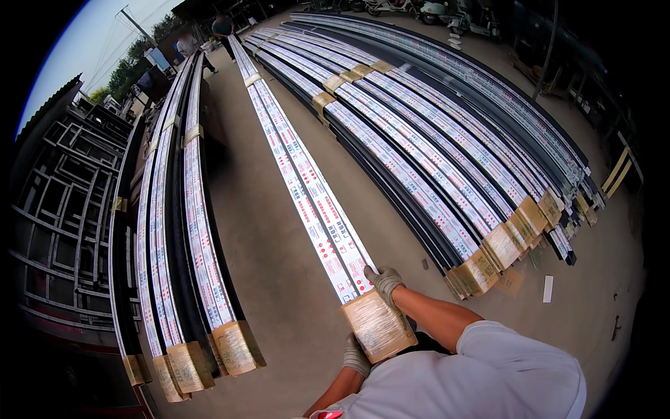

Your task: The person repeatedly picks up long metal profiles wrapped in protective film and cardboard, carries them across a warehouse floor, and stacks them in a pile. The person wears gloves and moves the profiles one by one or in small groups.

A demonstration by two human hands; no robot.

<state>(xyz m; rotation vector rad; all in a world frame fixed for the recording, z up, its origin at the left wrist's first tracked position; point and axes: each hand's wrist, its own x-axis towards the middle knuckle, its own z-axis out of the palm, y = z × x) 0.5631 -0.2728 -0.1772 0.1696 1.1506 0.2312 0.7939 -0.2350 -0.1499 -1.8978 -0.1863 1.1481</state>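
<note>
A long bundle of profiles [307,188], faced with white film printed in red and black, runs away from me to the far end of the yard. Brown cardboard under clear wrap [379,325] covers its near end, close to my body. My right hand [385,282], in a grey work glove, is closed on the bundle's right edge just beyond the cardboard. Against the left side of the wrapped end is my gloved left hand [356,355], its fingers mostly hidden by the bundle. At the far end stands a person in a dark top [223,29], hands too small to make out.
Similar bundles [412,153] lie in a wide stack on the right, with cardboard-wrapped ends [502,244]. More bundles [202,237] lie to the left, beside a rack of metal frames [70,202]. Another person [187,47] is near their far end. Scooters [460,17] stand behind.
</note>
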